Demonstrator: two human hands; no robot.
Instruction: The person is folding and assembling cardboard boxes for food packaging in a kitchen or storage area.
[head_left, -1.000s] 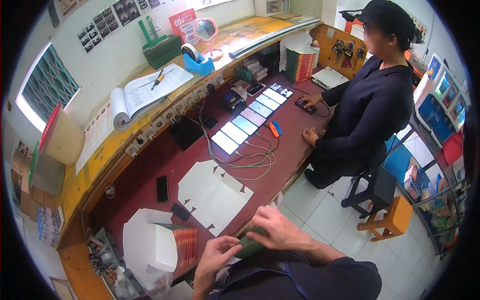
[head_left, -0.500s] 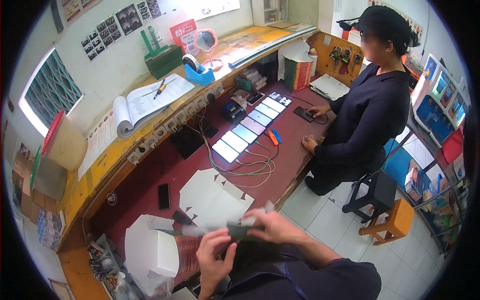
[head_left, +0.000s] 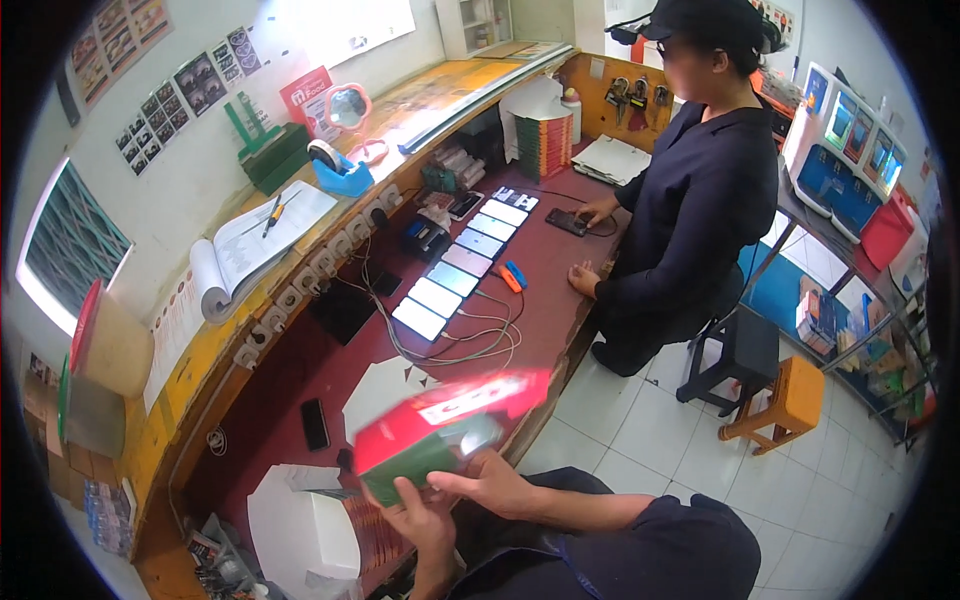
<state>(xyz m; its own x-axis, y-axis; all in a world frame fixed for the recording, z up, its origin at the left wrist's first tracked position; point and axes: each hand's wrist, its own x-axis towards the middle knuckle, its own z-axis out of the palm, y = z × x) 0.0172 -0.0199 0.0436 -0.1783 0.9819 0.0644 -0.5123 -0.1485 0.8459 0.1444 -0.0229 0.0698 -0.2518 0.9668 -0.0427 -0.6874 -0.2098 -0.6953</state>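
Note:
A red and green printed carton [head_left: 420,455], slightly blurred, is tilted above the near part of the table. My left hand [head_left: 420,520] grips its lower green edge from below, thumb and fingers closed on it. Against the carton's near right side is my right hand [head_left: 490,490], its thumb pressed to the green face and its other fingers partly hidden. Behind the carton, a flat white card sheet [head_left: 375,388] lies partly covered on the table. Just left of my left hand sits a stack of white cartons [head_left: 315,530] with reddish-brown edges.
A dark phone [head_left: 315,425] lies left of the card sheet. Beyond it, lit phones [head_left: 437,298] stand in a row with cables [head_left: 480,350]. Across the table's right side, a co-worker [head_left: 690,210] touches another phone [head_left: 567,221]. Black [head_left: 735,360] and orange stools [head_left: 780,405] stand on the floor.
The carton, seen before as a blurred dark green edge between my hands, now shows its red and green faces. Both hands turned with it, and the view has shifted.

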